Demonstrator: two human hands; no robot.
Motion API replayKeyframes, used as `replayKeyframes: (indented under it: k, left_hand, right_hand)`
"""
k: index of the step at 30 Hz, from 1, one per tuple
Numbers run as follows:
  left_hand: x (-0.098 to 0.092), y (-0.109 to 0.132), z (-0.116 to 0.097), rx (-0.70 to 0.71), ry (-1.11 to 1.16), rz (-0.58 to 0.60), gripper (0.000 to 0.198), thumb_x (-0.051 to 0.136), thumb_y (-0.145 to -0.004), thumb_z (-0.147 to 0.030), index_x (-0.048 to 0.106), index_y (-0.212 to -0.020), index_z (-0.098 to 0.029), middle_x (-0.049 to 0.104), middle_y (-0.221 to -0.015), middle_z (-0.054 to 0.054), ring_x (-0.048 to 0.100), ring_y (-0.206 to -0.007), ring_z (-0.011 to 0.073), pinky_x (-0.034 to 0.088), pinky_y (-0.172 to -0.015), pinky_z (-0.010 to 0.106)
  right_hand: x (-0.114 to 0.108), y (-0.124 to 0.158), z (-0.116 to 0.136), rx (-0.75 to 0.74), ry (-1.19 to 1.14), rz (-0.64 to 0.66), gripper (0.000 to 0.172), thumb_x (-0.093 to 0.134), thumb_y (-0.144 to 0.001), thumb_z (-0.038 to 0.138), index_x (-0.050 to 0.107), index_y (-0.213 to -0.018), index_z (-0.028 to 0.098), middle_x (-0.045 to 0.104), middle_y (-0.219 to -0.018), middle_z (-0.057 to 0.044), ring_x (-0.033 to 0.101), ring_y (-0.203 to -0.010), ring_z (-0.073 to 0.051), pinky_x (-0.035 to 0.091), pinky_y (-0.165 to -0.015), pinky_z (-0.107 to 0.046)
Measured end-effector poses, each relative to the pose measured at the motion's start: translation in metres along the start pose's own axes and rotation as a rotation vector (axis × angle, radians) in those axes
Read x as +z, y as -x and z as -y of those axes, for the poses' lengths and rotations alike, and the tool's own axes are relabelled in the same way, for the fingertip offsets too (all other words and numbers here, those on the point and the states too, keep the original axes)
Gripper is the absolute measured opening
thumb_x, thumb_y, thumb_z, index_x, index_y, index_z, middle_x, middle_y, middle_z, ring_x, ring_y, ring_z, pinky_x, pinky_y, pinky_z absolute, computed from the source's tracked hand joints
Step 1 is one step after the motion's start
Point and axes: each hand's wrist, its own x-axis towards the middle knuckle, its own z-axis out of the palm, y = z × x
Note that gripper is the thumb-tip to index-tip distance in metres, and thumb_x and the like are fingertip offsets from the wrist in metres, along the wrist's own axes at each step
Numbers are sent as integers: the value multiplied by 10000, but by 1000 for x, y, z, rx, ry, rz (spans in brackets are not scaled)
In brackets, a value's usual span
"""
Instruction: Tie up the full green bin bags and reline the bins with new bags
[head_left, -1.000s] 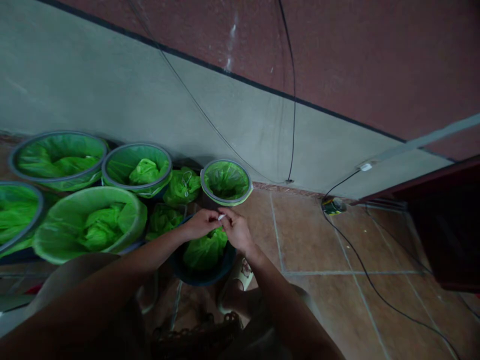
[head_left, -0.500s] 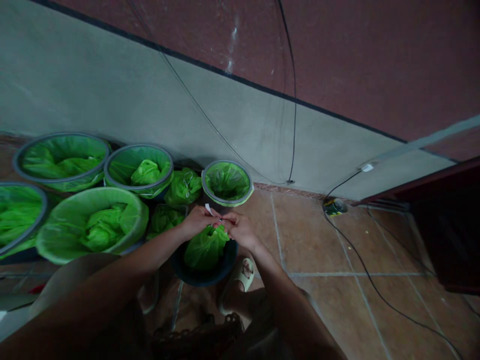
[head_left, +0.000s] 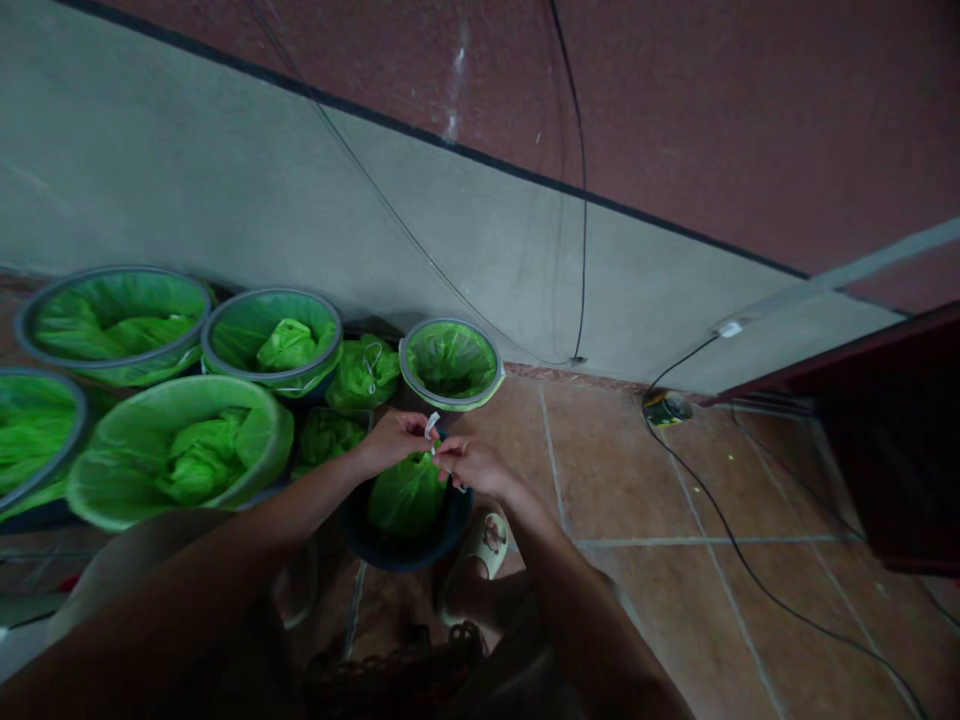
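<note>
Far left of the dark bin (head_left: 405, 552), four wide bins lined with green bags (head_left: 180, 450) stand in a cluster against the wall. Just left of the dark bin and behind it lie two tied green bundles (head_left: 365, 372). A small lined bin (head_left: 450, 365) stands directly behind it, by the wall.

The left hand (head_left: 394, 440) hovers over the dark bin's far-left rim. Its fingers are drawn together and its thumb and forefinger pinch a white strip (head_left: 431, 425). The strip is short, thin and pale. It stands up from the fingertips above the dark bin's far rim, between the two hands, and its lower end is lost among the fingers.

Below the strip, a green bag (head_left: 405, 495) fills the dark bin. It is bright, crumpled and translucent, and its top is gathered to a neck that rises to where the fingertips meet.

The right hand (head_left: 469, 465) is over the dark bin's right rim. Its fingers are curled in tight and nip the same strip at the bag's neck, touching the left hand's fingertips.

Just right of the dark bin, a pale sandal (head_left: 487, 540) rests on the tiled floor. Well to the right, a black cable (head_left: 720, 530) runs across the tiles.
</note>
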Motion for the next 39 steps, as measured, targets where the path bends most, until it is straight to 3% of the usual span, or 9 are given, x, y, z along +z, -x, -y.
replayKeyframes:
  k: [9, 12, 15, 20, 25, 30, 34, 37, 39]
  left_hand:
    - [-3, -4, 5, 193, -302, -85, 205, 609, -734, -246, 731, -878, -165, 722, -840, 37, 632, -773, 163, 477, -721, 264]
    - [-1, -2, 8, 247, -358, -164, 263, 572, -727, -186, 742, -928, -182, 710, -878, 38, 623, -787, 156, 473, -712, 251]
    - [5, -1, 13, 207, -275, -177, 306, 560, -747, -216, 731, -999, -181, 696, -879, 42, 601, -692, 134, 468, -623, 234]
    - [15, 2, 19, 72, -87, -132, 388, 616, -755, -323, 674, -1100, -155, 692, -794, 24, 602, -609, 132, 477, -556, 236]
    - [15, 3, 17, 57, -127, -187, 258, 673, -712, -336, 694, -897, -157, 697, -737, 22, 621, -606, 147, 505, -582, 258]
    - [9, 0, 17, 6, -108, -154, 231, 688, -691, -360, 721, -803, -161, 709, -683, 20, 611, -599, 153, 482, -593, 258]
    - [-5, -4, 20, 23, -315, -192, 171, 664, -695, -355, 730, -693, -197, 676, -585, -2, 568, -567, 147, 401, -546, 238]
    - [-15, -4, 24, 16, -489, -205, 153, 631, -697, -312, 688, -588, -222, 619, -506, -6, 537, -539, 149, 358, -535, 243]
    - [-18, -2, 26, -23, -548, -160, 170, 615, -688, -284, 646, -534, -219, 596, -487, -3, 520, -518, 147, 343, -535, 247]
  right_hand:
    - [2, -4, -5, -19, 20, -89, 133, 564, -861, 212, 679, -819, 161, 634, -649, 27, 550, -494, -61, 458, -506, -156]
    - [1, -6, -6, -1, 36, -202, 152, 543, -874, 217, 689, -886, 174, 663, -722, 16, 551, -495, -60, 458, -504, -158]
    - [1, -8, -3, 13, 16, -290, 184, 527, -884, 217, 688, -969, 189, 685, -804, 7, 529, -471, -48, 422, -466, -150]
    - [4, -5, 6, -8, -91, -221, 164, 554, -876, 270, 688, -870, 177, 641, -708, 32, 497, -476, -45, 372, -442, -136]
    - [4, -3, 8, 12, -154, -250, 165, 596, -831, 260, 656, -734, 140, 603, -630, 25, 456, -478, -48, 334, -452, -152]
    - [1, -4, 7, -34, 249, -318, 183, 528, -860, 236, 679, -783, 165, 615, -627, 21, 527, -560, -92, 374, -536, -184]
    - [-3, -2, 4, 1, 708, -417, 225, 505, -871, 221, 719, -823, 171, 719, -807, -76, 636, -753, -172, 431, -679, -249]
    - [-7, -1, -2, 115, 814, -385, 257, 489, -885, 219, 731, -826, 155, 730, -860, -121, 661, -825, -198, 451, -734, -266]
    - [-9, 1, -5, 103, 777, -325, 239, 502, -878, 204, 730, -936, 158, 731, -927, -110, 661, -880, -195, 462, -788, -268]
